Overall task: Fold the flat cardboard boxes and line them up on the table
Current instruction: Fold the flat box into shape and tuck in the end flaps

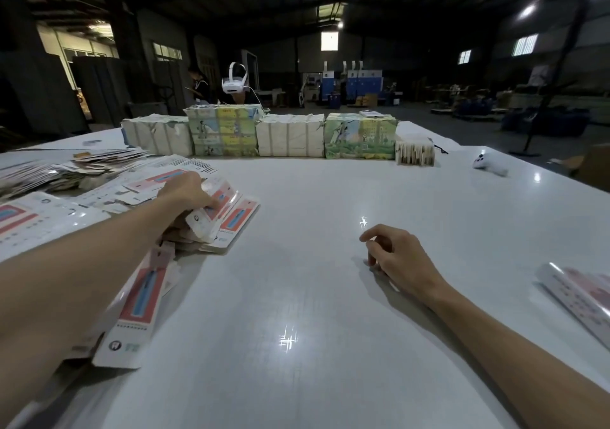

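A loose pile of flat cardboard boxes (pixel 227 220), white with a red and blue panel, lies at the left of the white table (pixel 297 296). My left hand (pixel 188 194) reaches into the pile and grips the top flat box with fingers curled over its edge. One more flat box (pixel 138 300) lies nearer me, partly under my left forearm. My right hand (pixel 396 257) rests on the bare table with loosely curled fingers, holding nothing. A folded box (pixel 577 293) lies at the right edge of the table.
Bundled stacks of printed packs (pixel 290 134) form a row along the far side of the table. More flat sheets (pixel 66 167) are heaped at far left. A white controller (pixel 488 164) lies at far right. A person with a white headset (pixel 234 82) stands behind the stacks.
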